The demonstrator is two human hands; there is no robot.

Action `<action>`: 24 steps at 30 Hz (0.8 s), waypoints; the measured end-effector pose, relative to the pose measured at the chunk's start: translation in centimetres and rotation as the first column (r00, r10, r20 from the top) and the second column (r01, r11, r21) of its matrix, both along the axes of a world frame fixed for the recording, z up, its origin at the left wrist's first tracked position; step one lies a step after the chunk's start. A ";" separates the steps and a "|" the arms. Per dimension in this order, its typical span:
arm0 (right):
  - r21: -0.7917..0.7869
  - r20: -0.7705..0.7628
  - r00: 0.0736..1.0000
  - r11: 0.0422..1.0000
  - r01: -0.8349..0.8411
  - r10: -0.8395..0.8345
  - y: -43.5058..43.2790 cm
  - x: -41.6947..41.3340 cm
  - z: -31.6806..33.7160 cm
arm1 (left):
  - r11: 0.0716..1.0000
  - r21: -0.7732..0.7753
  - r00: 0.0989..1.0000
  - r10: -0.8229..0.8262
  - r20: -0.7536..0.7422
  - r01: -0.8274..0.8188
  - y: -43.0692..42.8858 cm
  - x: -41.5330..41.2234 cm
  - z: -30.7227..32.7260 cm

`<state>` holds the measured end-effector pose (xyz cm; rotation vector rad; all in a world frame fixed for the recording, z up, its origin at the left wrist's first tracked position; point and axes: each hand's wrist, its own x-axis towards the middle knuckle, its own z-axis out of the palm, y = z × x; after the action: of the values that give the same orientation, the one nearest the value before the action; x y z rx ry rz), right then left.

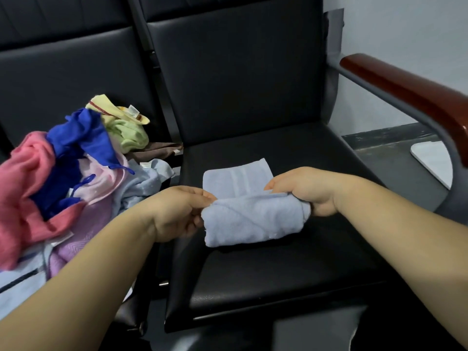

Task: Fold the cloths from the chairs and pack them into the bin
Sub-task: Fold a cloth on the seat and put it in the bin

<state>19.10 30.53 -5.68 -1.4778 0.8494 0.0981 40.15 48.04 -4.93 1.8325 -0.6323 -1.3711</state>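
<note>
- Light blue cloth [250,219] lies mid-seat on the black chair [278,274]. Its long axis runs left to right, with the near part folded into a thick roll and the far part flat.
- Seat surface shows on every side of the cloth. A wooden armrest [410,89] stands at right, and a cloth pile [63,173] is on the left chair.
- Left hand [177,214] fingers pinch the roll's left end; right hand [304,191] fingers curl round its right end.

Black padded chairs [240,84], one with a reddish wooden armrest [405,89], stand by a pale wall [405,26].
</note>
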 end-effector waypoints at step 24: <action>-0.844 -0.083 0.996 0.534 -0.047 -0.043 -4.0 7.2 -4.4 | 0.938 -0.158 0.284 0.068 0.956 0.309 -5.0 2.4 -7.8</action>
<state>26.30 26.53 -10.06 -2.4225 1.0350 -0.3059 42.51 43.03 -12.73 2.2166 -1.5379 0.0401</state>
